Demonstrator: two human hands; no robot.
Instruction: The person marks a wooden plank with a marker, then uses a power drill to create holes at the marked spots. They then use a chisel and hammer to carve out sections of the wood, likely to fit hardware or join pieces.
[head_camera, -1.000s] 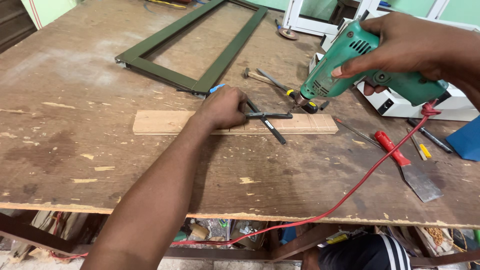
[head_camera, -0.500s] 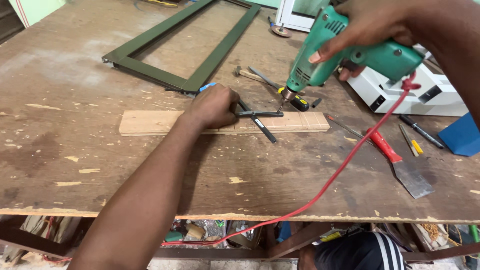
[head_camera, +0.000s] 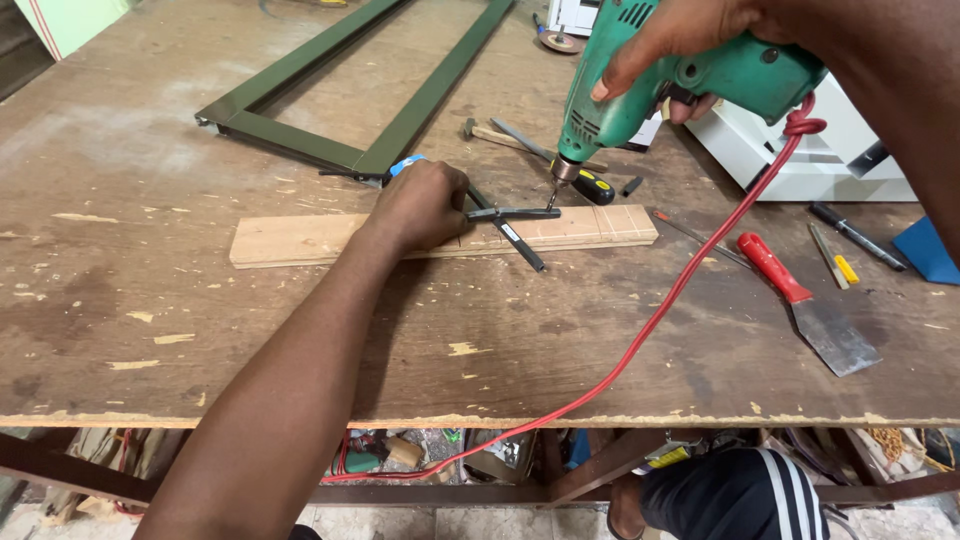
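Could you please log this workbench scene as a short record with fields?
left hand: presses dark metal bracket onto wooden strip
right hand: grips green electric drill, bit pointing down at the bracket's end
cord: red cable trails off the table edge
nearby: green metal frame, red-handled scraper
surface: worn wooden table

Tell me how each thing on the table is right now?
Green drill: gripped in right hand, bit down on the metal piece.
Dark metal piece: pinned on the plank by left hand.
Wooden plank: flat on the table.
Green frame: lying flat.
Red-handled scraper: lying untouched.
Red cord: hanging over the table edge.
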